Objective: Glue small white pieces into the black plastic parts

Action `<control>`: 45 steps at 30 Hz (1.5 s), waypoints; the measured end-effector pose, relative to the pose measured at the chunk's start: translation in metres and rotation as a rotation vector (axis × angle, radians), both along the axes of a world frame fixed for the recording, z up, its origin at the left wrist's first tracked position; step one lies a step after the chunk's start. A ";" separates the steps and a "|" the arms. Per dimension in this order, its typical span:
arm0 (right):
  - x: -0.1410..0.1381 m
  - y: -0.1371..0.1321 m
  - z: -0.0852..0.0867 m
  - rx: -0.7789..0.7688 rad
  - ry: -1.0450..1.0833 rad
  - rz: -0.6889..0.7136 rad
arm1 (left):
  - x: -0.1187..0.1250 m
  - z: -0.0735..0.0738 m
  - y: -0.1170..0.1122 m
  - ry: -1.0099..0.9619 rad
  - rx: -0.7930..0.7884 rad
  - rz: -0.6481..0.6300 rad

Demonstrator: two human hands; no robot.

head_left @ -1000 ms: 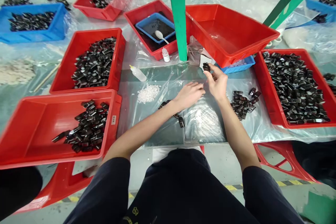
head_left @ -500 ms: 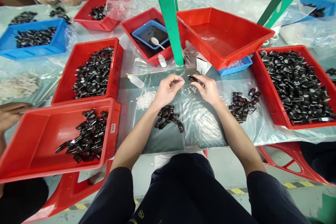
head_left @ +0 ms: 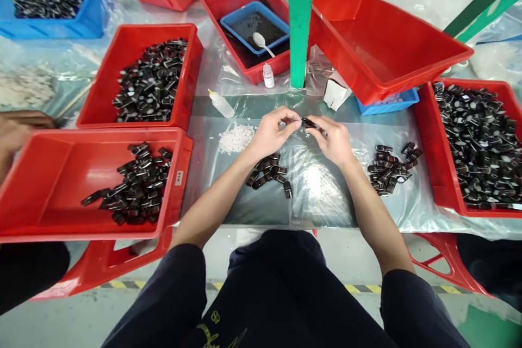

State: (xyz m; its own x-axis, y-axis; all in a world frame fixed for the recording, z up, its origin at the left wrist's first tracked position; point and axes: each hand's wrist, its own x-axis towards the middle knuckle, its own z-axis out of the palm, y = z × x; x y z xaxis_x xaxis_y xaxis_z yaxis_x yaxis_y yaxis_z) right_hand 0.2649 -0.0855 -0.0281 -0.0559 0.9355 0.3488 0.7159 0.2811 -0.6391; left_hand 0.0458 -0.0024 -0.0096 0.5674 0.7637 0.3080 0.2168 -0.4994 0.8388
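Note:
My right hand is closed around a small glossy black piece, held between thumb and fingers. My left hand comes up to its left end with thumb and forefinger pinched; whatever lies between those fingertips is too small to make out. Left of my left hand is a heap of tiny white parts, and a few more lie beneath the hands. Similar black pieces are grouped by my left forearm, partly covered by it. Another black group lies right of my right forearm.
Red bins of black pieces stand left and right. An empty-looking red bin tilts behind, beside a green post. Squeeze bottle, small dropper bottle and white box stand nearby. Another person's hand is at far left.
My hands have come together, so the left fingertips now meet the black piece's end. The camera view has tilted down and shifted slightly left.

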 end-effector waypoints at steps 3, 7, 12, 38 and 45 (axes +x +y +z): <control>-0.001 -0.001 0.001 -0.008 -0.002 0.014 | -0.003 0.004 -0.001 0.001 0.018 -0.004; -0.002 -0.004 0.003 -0.005 0.025 0.028 | -0.004 0.001 0.001 -0.042 -0.034 0.016; -0.005 -0.004 0.001 0.024 0.100 0.029 | -0.003 -0.009 0.005 -0.093 -0.062 0.018; -0.045 -0.004 0.017 -0.623 1.222 0.012 | 0.004 0.017 -0.031 0.142 0.219 0.005; -0.041 -0.001 0.030 -0.708 1.320 -0.052 | -0.042 0.050 -0.049 0.450 0.342 -0.109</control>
State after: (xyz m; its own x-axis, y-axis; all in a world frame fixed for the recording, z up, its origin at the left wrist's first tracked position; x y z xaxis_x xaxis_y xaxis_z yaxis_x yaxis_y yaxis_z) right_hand 0.2243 -0.0868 0.0020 -0.0322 0.9187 -0.3936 -0.4702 -0.3614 -0.8051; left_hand 0.0035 -0.0511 0.0401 0.7697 0.5927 0.2371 0.4472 -0.7657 0.4623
